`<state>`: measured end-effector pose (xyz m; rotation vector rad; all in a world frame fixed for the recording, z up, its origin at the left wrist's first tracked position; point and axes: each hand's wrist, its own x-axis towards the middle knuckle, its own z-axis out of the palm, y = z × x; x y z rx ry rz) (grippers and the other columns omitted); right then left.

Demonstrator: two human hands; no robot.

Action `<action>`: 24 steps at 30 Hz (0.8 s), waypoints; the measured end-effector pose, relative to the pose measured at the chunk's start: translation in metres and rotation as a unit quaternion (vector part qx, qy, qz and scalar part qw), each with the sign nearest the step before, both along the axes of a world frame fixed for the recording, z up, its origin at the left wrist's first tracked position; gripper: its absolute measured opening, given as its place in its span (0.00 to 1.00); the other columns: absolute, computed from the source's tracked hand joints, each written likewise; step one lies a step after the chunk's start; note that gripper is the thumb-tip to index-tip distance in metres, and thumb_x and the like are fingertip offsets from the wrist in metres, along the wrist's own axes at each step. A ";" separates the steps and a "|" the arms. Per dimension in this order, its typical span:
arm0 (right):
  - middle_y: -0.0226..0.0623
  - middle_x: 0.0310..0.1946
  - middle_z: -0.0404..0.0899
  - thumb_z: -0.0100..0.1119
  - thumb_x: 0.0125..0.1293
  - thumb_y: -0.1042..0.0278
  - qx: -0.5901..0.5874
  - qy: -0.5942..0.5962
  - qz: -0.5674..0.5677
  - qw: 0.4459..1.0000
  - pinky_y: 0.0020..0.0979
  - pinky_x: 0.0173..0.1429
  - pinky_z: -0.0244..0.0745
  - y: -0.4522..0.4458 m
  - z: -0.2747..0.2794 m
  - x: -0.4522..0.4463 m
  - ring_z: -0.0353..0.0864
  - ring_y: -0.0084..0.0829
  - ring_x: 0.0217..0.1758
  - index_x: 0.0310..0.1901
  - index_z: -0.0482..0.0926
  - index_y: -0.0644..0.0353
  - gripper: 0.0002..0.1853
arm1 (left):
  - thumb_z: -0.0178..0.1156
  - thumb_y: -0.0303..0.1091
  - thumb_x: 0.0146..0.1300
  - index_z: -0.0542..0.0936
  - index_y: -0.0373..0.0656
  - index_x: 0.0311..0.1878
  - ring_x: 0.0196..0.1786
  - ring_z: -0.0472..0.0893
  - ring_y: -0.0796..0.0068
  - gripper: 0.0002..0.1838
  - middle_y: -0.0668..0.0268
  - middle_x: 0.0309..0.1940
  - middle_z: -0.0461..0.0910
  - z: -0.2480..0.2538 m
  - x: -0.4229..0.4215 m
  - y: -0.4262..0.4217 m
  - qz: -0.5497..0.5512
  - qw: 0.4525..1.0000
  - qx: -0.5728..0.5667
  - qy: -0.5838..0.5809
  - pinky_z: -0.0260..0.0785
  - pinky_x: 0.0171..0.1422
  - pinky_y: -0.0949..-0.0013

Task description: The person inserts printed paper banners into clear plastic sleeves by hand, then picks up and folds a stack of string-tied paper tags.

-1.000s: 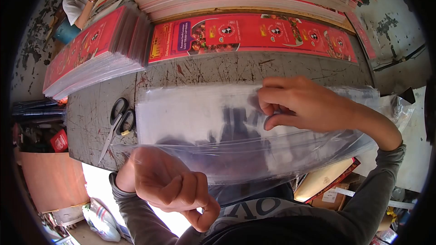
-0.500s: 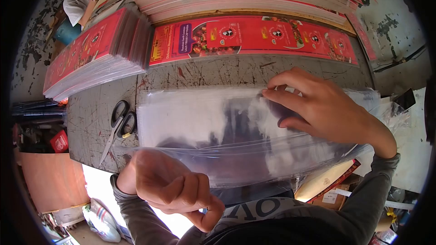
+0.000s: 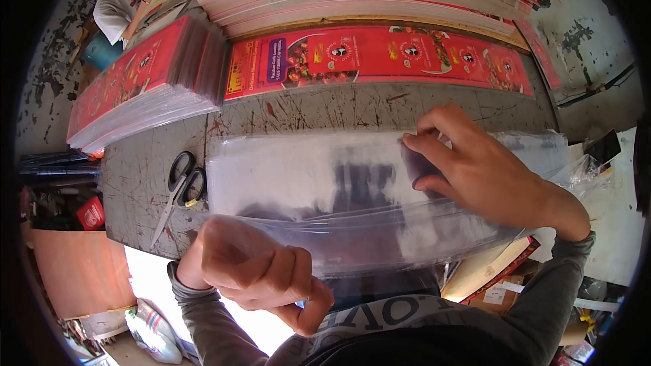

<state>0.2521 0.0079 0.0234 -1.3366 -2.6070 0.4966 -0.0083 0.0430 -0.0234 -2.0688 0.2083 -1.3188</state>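
Clear plastic film stack [image 3: 305,176] lies flat and lengthwise on the scratched table [image 3: 319,108], at the 6 o'clock side against the wearer's body, presumably so both arms can reach it; its loose near edge seems to overhang. Right hand [image 3: 481,169] is over the film's 3 o'clock half, grip open, thumb apart from curved fingers; contact unclear, maybe there to steady or separate layers. Left hand [image 3: 258,264] is at the film's 7 o'clock edge, fingers curled in; can't tell if that grip has film. Black-handled scissors [image 3: 169,209] at 9 o'clock, just beside the film, likely parked off it but handy. Red printed food banner [image 3: 373,61] flat at 12 o'clock, beyond the film; stacked red banners [image 3: 129,88] at 10 o'clock, probably squared up to stay neat.
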 end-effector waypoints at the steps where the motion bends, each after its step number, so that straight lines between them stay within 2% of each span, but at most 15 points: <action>1: 0.41 0.40 0.65 0.64 0.50 0.70 0.005 -0.006 0.003 1.000 0.36 0.46 0.69 0.000 0.001 0.000 0.70 0.39 0.46 0.44 0.70 0.64 0.20 | 0.42 0.41 0.58 0.61 0.59 0.27 0.20 0.64 0.89 0.05 0.82 0.14 0.66 0.001 0.000 -0.001 0.013 1.000 -0.022 0.007 0.50 0.32 0.85; 2: 0.41 0.40 0.65 0.64 0.50 0.70 0.004 -0.005 0.003 1.000 0.36 0.46 0.69 0.000 0.001 0.000 0.70 0.39 0.46 0.44 0.70 0.64 0.20 | 0.42 0.41 0.58 0.61 0.59 0.27 0.20 0.64 0.89 0.05 0.82 0.14 0.66 0.001 -0.001 -0.003 0.013 1.000 -0.023 0.007 0.50 0.32 0.85; 5: 0.41 0.41 0.65 0.64 0.49 0.72 -0.004 0.040 -0.012 0.999 0.35 0.44 0.68 0.003 0.001 0.000 0.70 0.39 0.43 0.39 0.70 0.63 0.16 | 0.49 0.41 0.63 0.60 0.55 0.31 0.18 0.65 0.86 0.09 0.77 0.19 0.70 0.002 -0.005 -0.011 0.123 0.986 -0.098 0.051 0.49 0.26 0.78; 8: 0.39 0.37 0.67 0.62 0.49 0.75 -0.017 0.069 -0.043 0.997 0.34 0.41 0.68 0.010 -0.001 0.001 0.70 0.39 0.39 0.36 0.70 0.62 0.13 | 0.51 0.44 0.63 0.61 0.55 0.30 0.18 0.64 0.87 0.12 0.79 0.17 0.69 0.002 -0.003 -0.005 0.090 0.993 -0.065 0.041 0.48 0.27 0.78; 10: 0.38 0.26 0.66 0.56 0.49 0.80 -0.012 0.082 0.003 0.997 0.36 0.36 0.67 0.015 -0.004 0.002 0.69 0.39 0.33 0.30 0.67 0.62 0.09 | 0.53 0.45 0.62 0.61 0.56 0.29 0.17 0.63 0.88 0.12 0.80 0.16 0.69 0.003 -0.003 -0.001 0.065 0.996 -0.041 0.043 0.48 0.28 0.78; 11: 0.38 0.26 0.66 0.56 0.49 0.80 -0.012 0.083 0.004 0.996 0.36 0.36 0.67 0.014 -0.006 0.003 0.69 0.39 0.33 0.30 0.67 0.62 0.09 | 0.54 0.46 0.61 0.62 0.56 0.28 0.17 0.63 0.88 0.13 0.81 0.14 0.68 0.004 -0.003 0.000 0.039 0.998 -0.017 0.044 0.47 0.29 0.78; 13: 0.34 0.23 0.68 0.61 0.46 0.79 0.100 0.051 0.021 0.993 0.33 0.29 0.66 0.009 -0.010 0.004 0.71 0.34 0.29 0.29 0.73 0.61 0.09 | 0.55 0.47 0.61 0.62 0.57 0.28 0.16 0.62 0.89 0.13 0.82 0.13 0.67 0.003 -0.003 0.001 0.032 0.998 -0.012 0.043 0.47 0.30 0.78; 14: 0.34 0.23 0.68 0.61 0.46 0.79 0.100 0.052 0.021 0.993 0.33 0.29 0.66 0.004 -0.008 0.003 0.71 0.34 0.29 0.29 0.73 0.61 0.09 | 0.55 0.47 0.60 0.63 0.57 0.27 0.16 0.62 0.89 0.13 0.83 0.11 0.65 0.003 -0.003 0.001 0.024 0.999 -0.007 0.041 0.46 0.30 0.78; 16: 0.33 0.22 0.68 0.62 0.40 0.79 0.190 -0.026 0.040 0.981 0.31 0.27 0.66 -0.006 -0.003 0.002 0.72 0.32 0.27 0.28 0.74 0.61 0.10 | 0.56 0.46 0.60 0.63 0.57 0.27 0.17 0.63 0.88 0.13 0.82 0.13 0.67 0.002 -0.003 -0.001 0.031 0.998 -0.021 0.043 0.47 0.30 0.78; 17: 0.33 0.22 0.68 0.62 0.40 0.79 0.188 -0.026 0.038 0.981 0.31 0.27 0.66 -0.008 -0.005 0.001 0.72 0.32 0.27 0.28 0.74 0.61 0.10 | 0.56 0.46 0.60 0.63 0.57 0.28 0.18 0.63 0.87 0.13 0.80 0.15 0.69 0.001 -0.004 -0.003 0.039 0.998 -0.032 0.043 0.48 0.30 0.77; 19: 0.29 0.20 0.63 0.57 0.37 0.76 0.274 -0.018 0.056 0.960 0.30 0.29 0.67 -0.010 -0.007 -0.002 0.71 0.25 0.28 0.22 0.68 0.55 0.09 | 0.57 0.46 0.60 0.63 0.56 0.28 0.20 0.65 0.86 0.13 0.78 0.19 0.71 0.003 -0.006 -0.006 0.076 0.992 -0.069 0.069 0.50 0.30 0.77; 21: 0.30 0.20 0.67 0.58 0.40 0.77 0.239 0.006 0.069 0.969 0.30 0.29 0.68 -0.008 0.008 -0.002 0.74 0.28 0.30 0.25 0.70 0.58 0.09 | 0.58 0.46 0.58 0.63 0.52 0.27 0.24 0.70 0.80 0.15 0.71 0.28 0.75 0.011 -0.005 -0.011 0.147 0.970 -0.155 0.119 0.56 0.32 0.74; 23: 0.31 0.21 0.71 0.59 0.43 0.78 0.204 0.030 0.083 0.975 0.30 0.29 0.68 -0.008 0.013 -0.001 0.77 0.31 0.31 0.28 0.73 0.62 0.08 | 0.58 0.48 0.58 0.65 0.50 0.26 0.24 0.72 0.76 0.16 0.68 0.29 0.77 0.015 0.006 -0.004 0.156 0.962 -0.200 0.095 0.59 0.31 0.72; 24: 0.31 0.21 0.71 0.56 0.48 0.76 0.112 0.082 0.057 0.989 0.31 0.30 0.68 -0.008 0.010 0.000 0.75 0.31 0.28 0.26 0.71 0.60 0.04 | 0.58 0.48 0.58 0.66 0.50 0.25 0.23 0.72 0.75 0.16 0.66 0.28 0.78 0.017 0.010 0.002 0.156 0.959 -0.213 0.098 0.59 0.30 0.72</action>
